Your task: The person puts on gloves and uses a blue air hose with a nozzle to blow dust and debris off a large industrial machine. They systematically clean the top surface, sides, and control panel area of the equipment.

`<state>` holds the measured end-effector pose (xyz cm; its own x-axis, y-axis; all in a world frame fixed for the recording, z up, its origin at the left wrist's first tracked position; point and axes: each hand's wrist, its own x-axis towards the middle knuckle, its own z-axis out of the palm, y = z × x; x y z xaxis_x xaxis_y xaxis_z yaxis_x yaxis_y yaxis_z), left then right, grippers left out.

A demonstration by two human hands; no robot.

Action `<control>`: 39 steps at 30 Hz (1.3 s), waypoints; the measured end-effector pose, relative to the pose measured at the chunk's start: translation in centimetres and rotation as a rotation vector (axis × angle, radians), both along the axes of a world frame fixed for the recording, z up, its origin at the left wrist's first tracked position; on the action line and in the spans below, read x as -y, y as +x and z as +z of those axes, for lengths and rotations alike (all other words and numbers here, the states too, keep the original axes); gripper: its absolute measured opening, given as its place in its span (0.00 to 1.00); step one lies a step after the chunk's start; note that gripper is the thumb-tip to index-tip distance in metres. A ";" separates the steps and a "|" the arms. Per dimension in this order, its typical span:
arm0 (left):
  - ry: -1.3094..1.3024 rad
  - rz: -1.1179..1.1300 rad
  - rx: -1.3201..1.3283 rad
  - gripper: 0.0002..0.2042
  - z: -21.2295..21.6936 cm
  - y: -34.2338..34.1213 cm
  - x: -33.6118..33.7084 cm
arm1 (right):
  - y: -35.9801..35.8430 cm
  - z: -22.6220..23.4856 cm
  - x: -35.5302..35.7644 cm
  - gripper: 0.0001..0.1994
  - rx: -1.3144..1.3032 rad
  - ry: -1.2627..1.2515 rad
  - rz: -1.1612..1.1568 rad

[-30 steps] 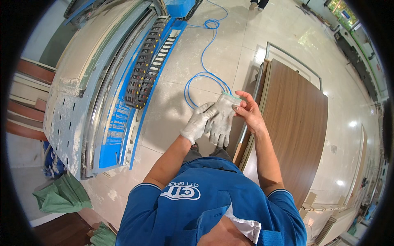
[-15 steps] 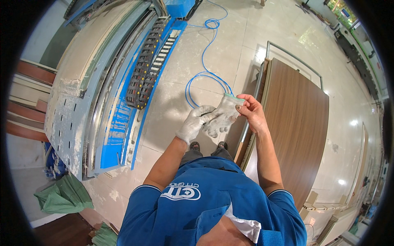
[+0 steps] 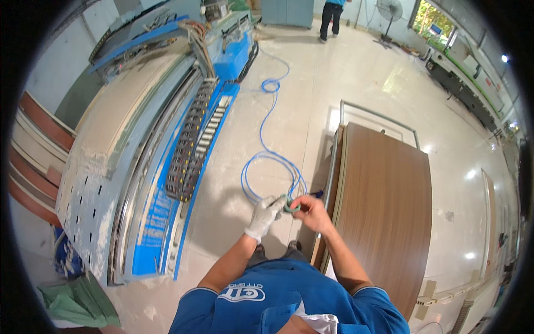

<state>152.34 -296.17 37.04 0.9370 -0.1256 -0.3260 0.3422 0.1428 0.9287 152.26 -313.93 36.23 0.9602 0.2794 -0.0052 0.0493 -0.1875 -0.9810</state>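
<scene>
My left hand [image 3: 262,218] wears a whitish work glove and is closed on a second, loose work glove [image 3: 290,205]. Its green-edged cuff faces up between my two hands. My bare right hand [image 3: 312,214] pinches that cuff from the right side, with the fingertips at the opening. Most of the loose glove's body is hidden behind my left fingers. Just beyond my hands, a blue hose [image 3: 271,154] lies in loops on the pale tiled floor.
To the left stands a long machine with a blue rail and a black cable chain [image 3: 192,142]. On the right, wood-grain panels [image 3: 384,211] lie stacked on a cart with a metal handle [image 3: 381,116]. Far off are a person [image 3: 332,16] and a standing fan [image 3: 389,12].
The view has tilted up, showing more of the room's far end. The loose glove, stretched out before, is now bunched with its cuff turned upward, and my right fingers have moved to the opening.
</scene>
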 end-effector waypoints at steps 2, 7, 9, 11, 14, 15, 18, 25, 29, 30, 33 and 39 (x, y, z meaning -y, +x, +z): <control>0.040 -0.028 0.011 0.10 -0.3 -0.1 0.2 | -0.5 -0.2 0.3 0.07 -0.127 -0.096 0.018; 0.165 -0.249 0.054 0.10 -1.2 -1.0 0.1 | -0.8 -1.0 1.1 0.10 -0.146 -0.085 -0.015; 0.215 -0.281 0.106 0.10 -1.7 -1.1 0.2 | -0.7 -1.1 1.3 0.13 -0.120 -0.171 0.015; 0.121 -0.389 0.070 0.10 -2.3 -1.1 -0.1 | -0.7 -0.9 1.4 0.14 0.014 -0.421 -0.057; 0.059 -0.443 0.037 0.10 -3.3 -1.1 -0.2 | -0.6 -0.2 1.4 0.16 0.247 -0.489 -0.063; 0.093 -0.386 0.070 0.10 -3.5 -1.1 -0.2 | -0.6 0.0 1.2 0.16 0.334 -0.459 -0.049; 0.130 -0.314 0.055 0.10 -3.6 -0.9 -0.4 | -0.9 0.7 -0.1 0.09 0.217 -0.093 -0.059; 0.071 -0.210 -0.037 0.11 -1.5 -0.7 -0.9 | -2.2 0.8 -2.7 0.07 0.277 -0.224 -0.215; 0.560 -0.274 0.298 0.10 -0.7 -0.6 -1.2 | -2.0 -2.3 -1.4 0.06 0.274 -0.715 0.243; 0.786 -0.250 0.535 0.10 -0.8 -0.6 -1.1 | -1.9 -3.8 -1.7 0.07 0.270 -0.857 0.389; 1.038 -0.513 0.696 0.10 -1.7 -1.8 0.9 | 0.3 -8.5 -0.1 0.11 -0.094 -0.868 0.413; 0.743 -0.283 0.651 0.10 -3.3 -3.7 0.5 | 0.8 -13.7 -0.1 0.22 -0.503 0.062 -0.094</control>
